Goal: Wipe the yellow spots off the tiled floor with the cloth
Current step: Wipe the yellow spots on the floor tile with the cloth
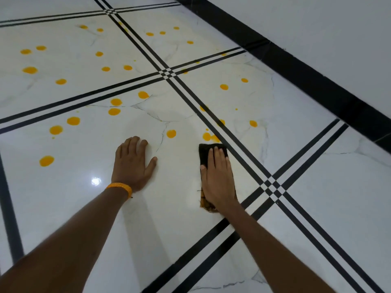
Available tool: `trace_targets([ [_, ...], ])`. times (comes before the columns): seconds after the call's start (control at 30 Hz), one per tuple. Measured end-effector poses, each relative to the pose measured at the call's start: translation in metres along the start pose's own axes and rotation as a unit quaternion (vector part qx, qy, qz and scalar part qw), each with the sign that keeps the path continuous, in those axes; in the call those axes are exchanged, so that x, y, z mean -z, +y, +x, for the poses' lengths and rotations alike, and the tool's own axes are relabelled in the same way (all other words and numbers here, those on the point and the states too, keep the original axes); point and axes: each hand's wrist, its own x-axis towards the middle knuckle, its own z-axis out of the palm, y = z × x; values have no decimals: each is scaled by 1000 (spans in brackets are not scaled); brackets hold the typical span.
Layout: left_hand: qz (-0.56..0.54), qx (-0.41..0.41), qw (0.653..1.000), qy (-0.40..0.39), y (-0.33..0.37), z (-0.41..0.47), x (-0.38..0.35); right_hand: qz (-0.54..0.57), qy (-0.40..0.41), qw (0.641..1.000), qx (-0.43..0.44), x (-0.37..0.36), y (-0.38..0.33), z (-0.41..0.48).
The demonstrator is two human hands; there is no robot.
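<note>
My right hand (218, 178) presses flat on a dark cloth (204, 154) on the white tiled floor (169, 208). The cloth's near end shows yellow staining. Just beyond the cloth's far edge lie two yellow spots (208, 136), touching or nearly touching it. Another yellow spot (171, 133) sits between my hands, a little farther out. My left hand (133, 163) rests flat on the floor with fingers spread and holds nothing; an orange band is on its wrist. Several more yellow spots (56, 130) are scattered over the tiles ahead and to the left.
Black double stripes (243, 166) cross the floor in a grid, one pair running just right of the cloth. A black skirting band (296, 66) and a pale wall (317, 22) close off the far right. A light glare (95, 181) shines near my left wrist.
</note>
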Motion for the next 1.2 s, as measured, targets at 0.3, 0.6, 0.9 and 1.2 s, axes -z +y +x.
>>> trace_targets([
  [0.3,2,-7,1000,-2,-1,1,-4,-69,35,994,-83,19,62,40],
  [0.6,9,-14,1000,-6,-8,3,-16,-51,-63,983,162,7,23,40],
  [0.9,21,9,999,-28,-3,4,-8,-55,8,998,23,20,31,161],
  [1.2,14,5,1000,-21,-3,4,-10,-76,41,994,-70,53,142,176],
])
